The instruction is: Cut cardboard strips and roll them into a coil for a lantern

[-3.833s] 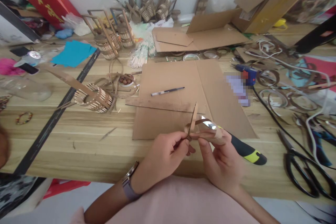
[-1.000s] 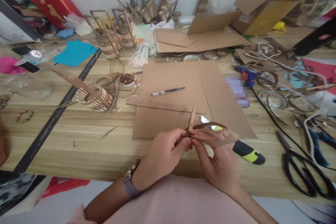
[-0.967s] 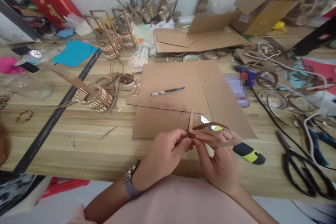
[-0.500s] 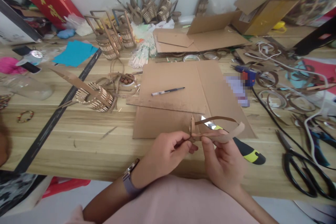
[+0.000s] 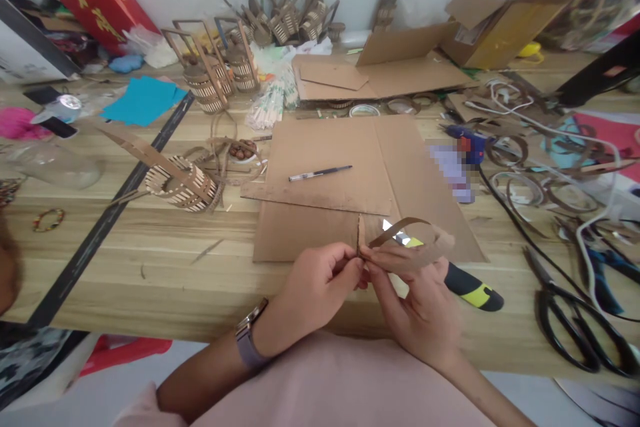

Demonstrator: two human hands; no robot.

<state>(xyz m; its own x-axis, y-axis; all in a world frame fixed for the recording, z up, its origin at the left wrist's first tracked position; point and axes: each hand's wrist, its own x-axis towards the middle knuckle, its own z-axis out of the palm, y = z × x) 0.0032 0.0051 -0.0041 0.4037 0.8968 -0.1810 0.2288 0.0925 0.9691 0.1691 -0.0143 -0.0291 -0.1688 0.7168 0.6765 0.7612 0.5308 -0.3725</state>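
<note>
My left hand (image 5: 317, 290) is closed, pinching a small piece of cardboard (image 5: 360, 235) that is seen edge-on. Thumb and fingers of my right hand (image 5: 423, 307) grip a brown paper strip (image 5: 436, 252), which curls in a loop above the fingers. The strip's near end meets the cardboard piece at my left fingertips; the exact contact is hidden. Behind the right hand lies a utility knife (image 5: 475, 288) with a black and yellow-green handle. Just beyond both hands are flat cardboard sheets (image 5: 305, 230) with a pen (image 5: 320, 173) on top.
At left stands a small basket of wooden sticks (image 5: 180, 187) with a tall strip. Large scissors (image 5: 575, 320), a blue glue gun (image 5: 467, 143), a white cable (image 5: 613, 147) and strip rolls (image 5: 520, 190) crowd the right. Finished baskets (image 5: 205, 90) line the back.
My right hand has shifted left along the strip, closer to my left fingertips. The strip's loop has moved a little left, and the cardboard piece has turned more edge-on.
</note>
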